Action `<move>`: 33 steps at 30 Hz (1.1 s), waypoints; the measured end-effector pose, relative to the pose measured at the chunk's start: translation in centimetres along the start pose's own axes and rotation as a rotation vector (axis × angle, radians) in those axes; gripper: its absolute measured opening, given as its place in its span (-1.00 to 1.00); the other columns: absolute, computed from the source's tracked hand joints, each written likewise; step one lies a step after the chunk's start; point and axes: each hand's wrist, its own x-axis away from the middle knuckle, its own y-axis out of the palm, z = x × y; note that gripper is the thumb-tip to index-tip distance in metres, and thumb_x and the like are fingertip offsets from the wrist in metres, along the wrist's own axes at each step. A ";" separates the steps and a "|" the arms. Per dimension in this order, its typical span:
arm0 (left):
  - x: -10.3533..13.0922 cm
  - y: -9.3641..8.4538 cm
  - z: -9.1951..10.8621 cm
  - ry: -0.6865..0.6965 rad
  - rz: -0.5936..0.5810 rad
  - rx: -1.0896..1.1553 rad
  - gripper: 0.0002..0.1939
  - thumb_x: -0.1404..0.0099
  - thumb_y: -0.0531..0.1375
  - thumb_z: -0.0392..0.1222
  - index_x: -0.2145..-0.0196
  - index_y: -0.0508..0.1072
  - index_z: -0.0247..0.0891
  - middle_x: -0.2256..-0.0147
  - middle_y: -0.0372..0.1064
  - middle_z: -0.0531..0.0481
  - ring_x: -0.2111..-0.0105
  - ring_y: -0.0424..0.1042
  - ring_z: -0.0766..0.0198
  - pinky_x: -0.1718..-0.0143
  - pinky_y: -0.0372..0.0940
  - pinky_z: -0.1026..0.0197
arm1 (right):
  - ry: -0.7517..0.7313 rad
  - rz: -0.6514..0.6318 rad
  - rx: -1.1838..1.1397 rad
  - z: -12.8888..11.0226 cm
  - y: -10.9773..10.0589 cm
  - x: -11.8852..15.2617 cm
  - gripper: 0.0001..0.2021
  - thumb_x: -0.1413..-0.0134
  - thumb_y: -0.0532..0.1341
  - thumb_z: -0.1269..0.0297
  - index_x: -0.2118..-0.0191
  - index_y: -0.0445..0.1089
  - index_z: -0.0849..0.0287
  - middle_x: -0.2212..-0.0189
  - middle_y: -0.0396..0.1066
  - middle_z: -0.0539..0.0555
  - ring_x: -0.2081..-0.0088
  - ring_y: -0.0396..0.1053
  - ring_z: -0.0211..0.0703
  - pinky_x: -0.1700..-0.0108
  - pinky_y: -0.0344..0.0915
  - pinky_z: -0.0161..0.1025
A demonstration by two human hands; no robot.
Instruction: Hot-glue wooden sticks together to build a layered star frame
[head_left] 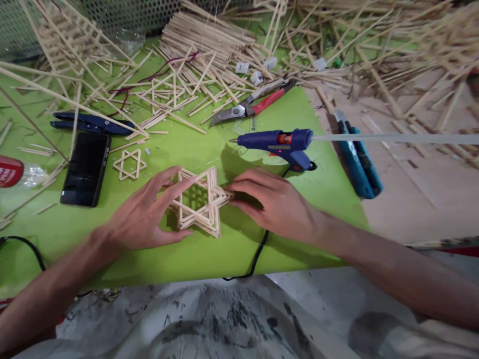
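A stack of six-pointed stars made of thin wooden sticks [215, 202] stands low over the green tabletop in front of me. My left hand [147, 212] is around its left side, with fingers on the upper left points and the thumb at the lower left. On the right, my right hand [279, 202] pinches the right point between thumb and fingers. A single smaller stick star [129, 164] lies flat to the left. Beyond my right hand rests a blue glue gun [275, 140], a long clear glue stick [392, 138] reaching out of its back.
Red-handled pruning shears [254, 102] lie behind the glue gun. To the left are a black phone [86, 169] and dark blue pliers [92, 123]. A teal cutter [357, 157] lies right. Piled wooden sticks [209, 40] cover the back. A black cable [258, 257] hangs over the front edge.
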 end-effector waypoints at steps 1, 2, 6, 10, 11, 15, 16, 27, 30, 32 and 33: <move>0.1 -0.1 0.1 0.007 0.003 -0.015 0.04 -0.30 0.44 0.13 -0.53 0.01 -0.09 -0.42 0.14 -0.38 -0.32 0.39 -0.21 -0.25 0.49 -0.20 | -0.004 0.004 0.005 0.0 0.0 -0.1 -0.86 -0.42 0.25 0.30 0.03 0.53 0.17 0.17 0.56 0.17 0.15 0.54 -0.01 0.04 0.56 -0.05; 0.1 -0.1 0.2 0.017 0.004 -0.029 0.05 -0.29 0.45 0.16 -0.52 0.03 -0.10 -0.41 0.15 -0.39 -0.30 0.42 -0.22 -0.23 0.51 -0.20 | -0.003 0.005 0.010 0.1 0.0 -0.1 -0.86 -0.42 0.24 0.32 0.03 0.53 0.18 0.16 0.56 0.18 0.14 0.54 0.00 0.03 0.56 -0.04; 0.2 -0.4 0.4 0.066 0.023 -0.128 0.07 -0.25 0.45 0.27 -0.50 0.07 -0.09 -0.36 0.22 -0.43 -0.20 0.47 -0.26 -0.20 0.47 -0.29 | 0.015 -0.002 0.012 0.1 0.1 -0.4 -0.84 -0.43 0.22 0.32 0.02 0.55 0.15 0.14 0.57 0.18 0.11 0.53 0.02 -0.03 0.55 0.02; 0.0 -0.1 0.2 0.090 0.046 -0.153 0.04 -0.25 0.43 0.30 -0.50 0.07 0.01 -0.43 0.10 -0.39 -0.32 0.32 -0.37 -0.28 0.34 -0.41 | 0.003 0.009 0.028 0.0 0.1 -0.4 -0.84 -0.44 0.21 0.31 0.02 0.54 0.15 0.15 0.56 0.17 0.11 0.51 0.01 -0.03 0.54 -0.01; 0.0 0.1 0.2 0.098 0.044 -0.131 0.00 -0.27 0.42 0.26 -0.50 0.08 0.03 -0.45 0.06 -0.37 -0.36 0.28 -0.36 -0.32 0.31 -0.40 | 0.000 0.009 0.034 0.0 0.1 -0.4 -0.84 -0.44 0.21 0.32 0.02 0.54 0.16 0.15 0.55 0.17 0.11 0.51 0.01 -0.03 0.53 -0.01; -0.1 0.8 -0.1 0.109 0.028 -0.076 -0.16 -0.34 0.38 0.08 -0.46 0.17 0.03 -0.48 -0.02 -0.32 -0.42 0.21 -0.31 -0.37 0.28 -0.36 | -0.007 0.018 0.033 0.0 0.2 -0.2 -0.85 -0.41 0.23 0.36 0.02 0.54 0.18 0.15 0.54 0.18 0.12 0.50 0.01 -0.01 0.52 -0.01; -0.1 0.8 -0.2 0.114 0.028 -0.073 -0.17 -0.34 0.38 0.06 -0.46 0.19 0.02 -0.48 -0.01 -0.32 -0.42 0.22 -0.31 -0.36 0.29 -0.35 | -0.010 0.022 0.032 0.1 0.2 -0.2 -0.85 -0.41 0.23 0.36 0.02 0.54 0.18 0.15 0.54 0.18 0.12 0.50 0.01 -0.01 0.52 -0.01; -0.4 0.5 -0.8 0.281 0.091 -0.057 -0.26 -0.38 0.39 -0.05 -0.41 0.24 -0.09 -0.49 0.08 -0.30 -0.44 0.26 -0.16 -0.38 0.36 -0.17 | -0.052 0.105 0.064 0.1 0.8 -0.2 -0.88 -0.37 0.26 0.41 0.05 0.52 0.24 0.20 0.55 0.17 0.17 0.49 0.01 0.05 0.53 -0.03; -0.2 0.7 -0.8 0.244 0.138 -0.080 -0.25 -0.38 0.41 0.07 -0.40 0.26 -0.10 -0.46 0.12 -0.32 -0.36 0.37 -0.13 -0.30 0.45 -0.13 | -0.046 0.124 0.084 0.1 0.9 -0.3 -0.88 -0.38 0.24 0.42 0.06 0.52 0.24 0.20 0.55 0.18 0.18 0.50 0.00 0.05 0.54 -0.04; -0.2 0.9 -0.7 0.233 0.153 -0.086 -0.24 -0.38 0.40 0.13 -0.38 0.28 -0.15 -0.42 0.16 -0.38 -0.33 0.40 -0.15 -0.27 0.48 -0.15 | -0.043 0.129 0.090 0.1 0.9 -0.4 -0.87 -0.39 0.23 0.42 0.05 0.52 0.22 0.19 0.55 0.17 0.18 0.50 -0.01 0.04 0.55 -0.04; -0.2 0.9 -0.6 0.232 0.150 -0.083 -0.24 -0.38 0.40 0.14 -0.37 0.28 -0.17 -0.41 0.17 -0.40 -0.33 0.40 -0.17 -0.27 0.48 -0.17 | -0.043 0.128 0.091 0.1 0.8 -0.4 -0.87 -0.39 0.22 0.41 0.04 0.51 0.21 0.19 0.55 0.17 0.17 0.50 -0.01 0.04 0.55 -0.04</move>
